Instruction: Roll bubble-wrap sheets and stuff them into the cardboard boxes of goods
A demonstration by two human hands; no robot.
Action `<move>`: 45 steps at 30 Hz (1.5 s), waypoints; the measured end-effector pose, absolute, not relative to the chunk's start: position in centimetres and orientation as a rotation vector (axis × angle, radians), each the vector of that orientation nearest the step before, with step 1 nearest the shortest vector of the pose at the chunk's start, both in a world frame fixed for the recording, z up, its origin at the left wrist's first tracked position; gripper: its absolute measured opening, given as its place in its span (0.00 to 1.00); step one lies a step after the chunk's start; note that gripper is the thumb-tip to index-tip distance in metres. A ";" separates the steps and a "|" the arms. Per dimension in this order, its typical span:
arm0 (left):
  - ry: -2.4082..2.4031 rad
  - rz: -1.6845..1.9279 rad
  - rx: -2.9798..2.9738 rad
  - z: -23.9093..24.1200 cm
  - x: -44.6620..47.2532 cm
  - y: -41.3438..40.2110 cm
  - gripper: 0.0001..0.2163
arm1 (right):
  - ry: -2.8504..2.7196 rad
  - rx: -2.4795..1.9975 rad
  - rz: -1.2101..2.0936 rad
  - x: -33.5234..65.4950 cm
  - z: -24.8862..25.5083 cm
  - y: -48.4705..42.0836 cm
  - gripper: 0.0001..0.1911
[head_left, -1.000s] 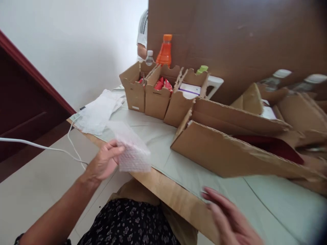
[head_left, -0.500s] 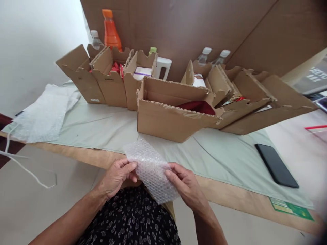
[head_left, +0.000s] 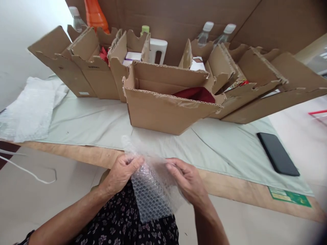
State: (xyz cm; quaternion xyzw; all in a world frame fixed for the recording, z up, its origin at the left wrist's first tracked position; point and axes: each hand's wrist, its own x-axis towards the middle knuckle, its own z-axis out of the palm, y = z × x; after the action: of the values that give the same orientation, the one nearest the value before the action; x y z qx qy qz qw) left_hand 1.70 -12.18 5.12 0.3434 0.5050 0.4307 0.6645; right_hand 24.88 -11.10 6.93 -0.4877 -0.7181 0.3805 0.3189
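Lowered toward the lap, both hands (head_left: 122, 172) (head_left: 186, 180) pinch bubble wrap (head_left: 150, 194).

Clear bubble-wrap pouch (head_left: 150, 190), crumpled at top, hanging upright over the lap, just before the table edge

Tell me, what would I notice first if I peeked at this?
The left hand and right hand hold a bubble wrap sheet up close. Behind them stands an open cardboard box with a red item inside. A black phone lies on the pale cloth at right.
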 end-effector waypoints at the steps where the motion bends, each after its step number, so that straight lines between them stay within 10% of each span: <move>1: 1.140 0.971 0.753 5.1 1.2 -12.6 0.22 | -1.929 -1.299 0.973 25.6 7.3 -10.2 0.14; 9: 0.998 0.802 0.418 4.7 2.5 -16.4 0.16 | -2.194 -1.401 0.624 24.9 9.2 -2.0 0.08; 19: 0.850 0.664 0.393 3.7 1.3 -16.2 0.18 | -2.088 -1.218 0.341 25.8 6.9 -12.8 0.11; 25: 0.821 0.200 1.047 6.5 -6.3 -16.4 0.14 | -2.121 -1.332 0.279 27.5 4.4 -12.2 0.12; 30: 1.090 0.534 1.689 10.5 -4.7 -12.4 0.14 | -2.183 -1.249 0.242 27.1 4.8 -11.6 0.14; 45: 1.089 0.369 2.386 2.7 -0.5 -10.2 0.23 | -2.116 -1.617 -0.306 33.1 1.5 -20.9 0.27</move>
State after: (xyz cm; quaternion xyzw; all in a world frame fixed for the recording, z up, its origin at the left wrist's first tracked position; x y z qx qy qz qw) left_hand -0.50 -10.22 2.67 0.8737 0.3986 0.1352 0.2439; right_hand 33.13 -20.92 1.54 -0.5873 -0.7684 -0.1110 0.2285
